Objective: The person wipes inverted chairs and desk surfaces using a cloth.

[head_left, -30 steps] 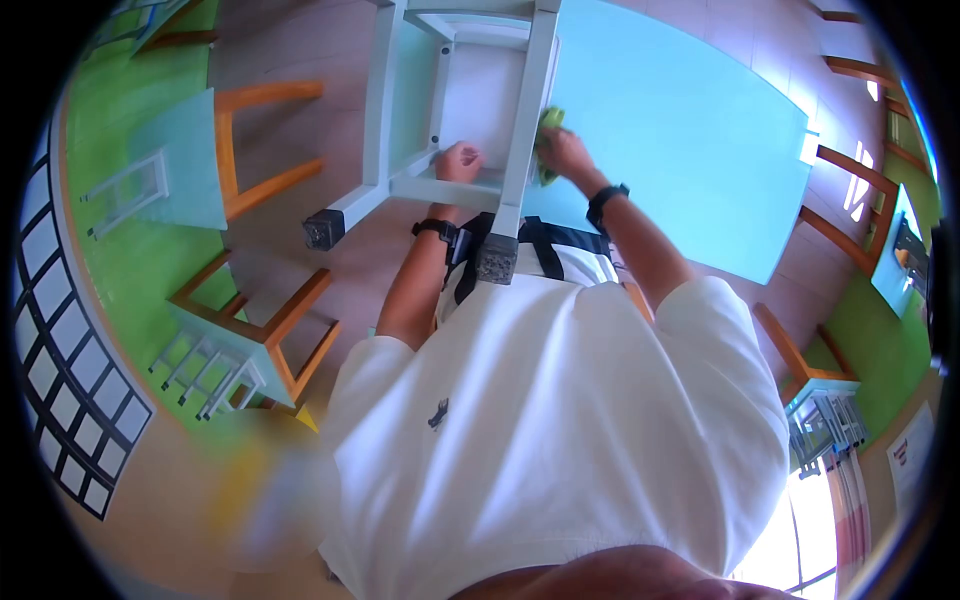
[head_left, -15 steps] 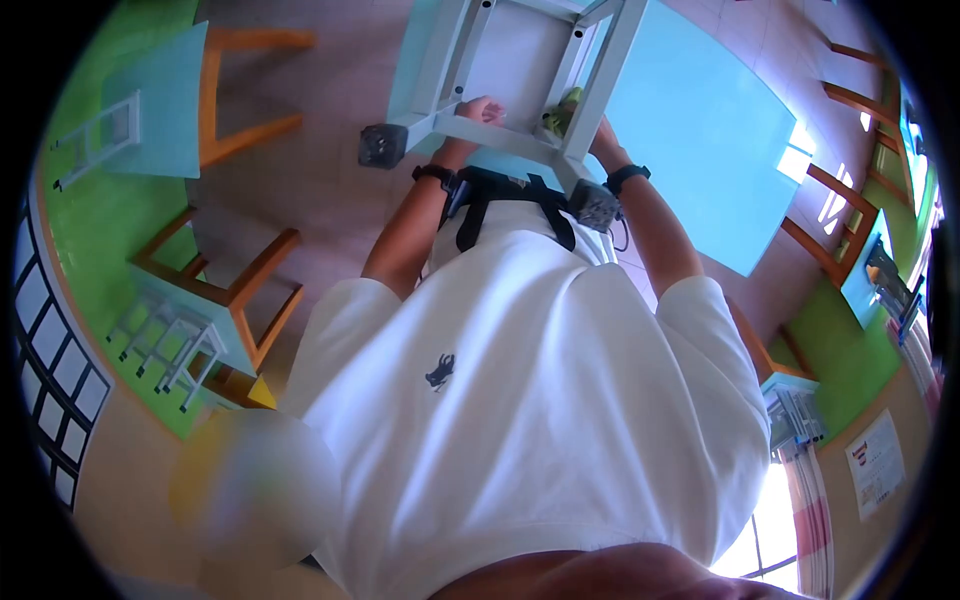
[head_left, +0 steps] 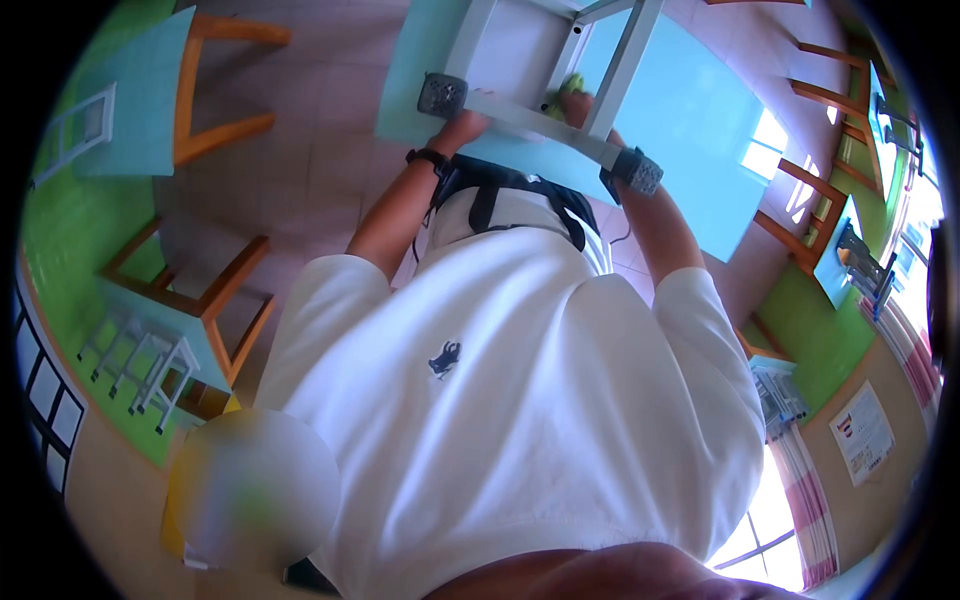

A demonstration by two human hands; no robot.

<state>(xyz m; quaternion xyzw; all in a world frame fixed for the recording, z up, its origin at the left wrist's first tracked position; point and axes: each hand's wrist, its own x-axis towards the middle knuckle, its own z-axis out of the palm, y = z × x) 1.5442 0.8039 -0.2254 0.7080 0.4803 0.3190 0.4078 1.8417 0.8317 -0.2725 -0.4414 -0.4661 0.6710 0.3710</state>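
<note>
A light grey stool lies tipped over on a light blue table, its underside and dark grey leg caps facing me. My left hand is closed at the stool's near rail, just beside one leg cap, with some fingers hidden behind the rail. Inside the frame, my right hand is closed on a yellow-green cloth, which rests against the inner side of the stool. The right wrist is partly covered by the near leg. Each arm wears a dark wristband.
Blue-topped tables with orange wooden legs stand left and right. Grey stools sit upturned on the lower left table. A blurred round object hangs close at the lower left. A curtained window is at lower right.
The stool has turned, its near leg caps shifting right and upward in view. My left fingers have gone from spread to closed at the rail. My right hand now shows on the cloth.
</note>
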